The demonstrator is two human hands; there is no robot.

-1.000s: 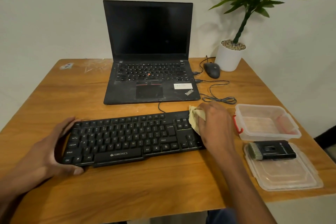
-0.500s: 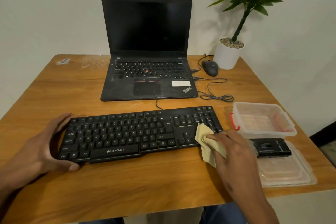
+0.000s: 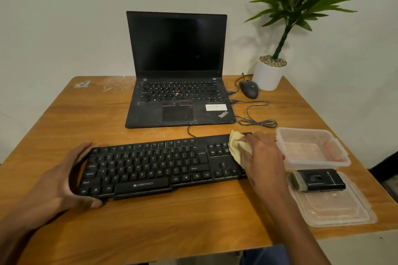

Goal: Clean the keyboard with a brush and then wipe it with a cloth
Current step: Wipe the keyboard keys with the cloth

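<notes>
1. Head camera view: the right hand (image 3: 261,157) bunches a pale yellow cloth (image 3: 238,148), fingers curled over it, pressing it onto the number-pad end of the black full-size plastic keyboard (image 3: 150,165); the pad keys are mostly hidden beneath hand and cloth.
2. Over at the keyboard's left edge, the left hand (image 3: 64,180) cups the end, thumb along the front rim and fingers at the back corner.
3. Just right of the keyboard, a black-handled brush (image 3: 316,180) lies on a clear plastic lid (image 3: 336,211), beside an open clear plastic box (image 3: 312,148).
4. Behind sit a black open laptop (image 3: 176,79), a dark mouse (image 3: 249,89) and a white potted plant (image 3: 270,71), its top leaves cut off, all on the wooden table (image 3: 172,226).
</notes>
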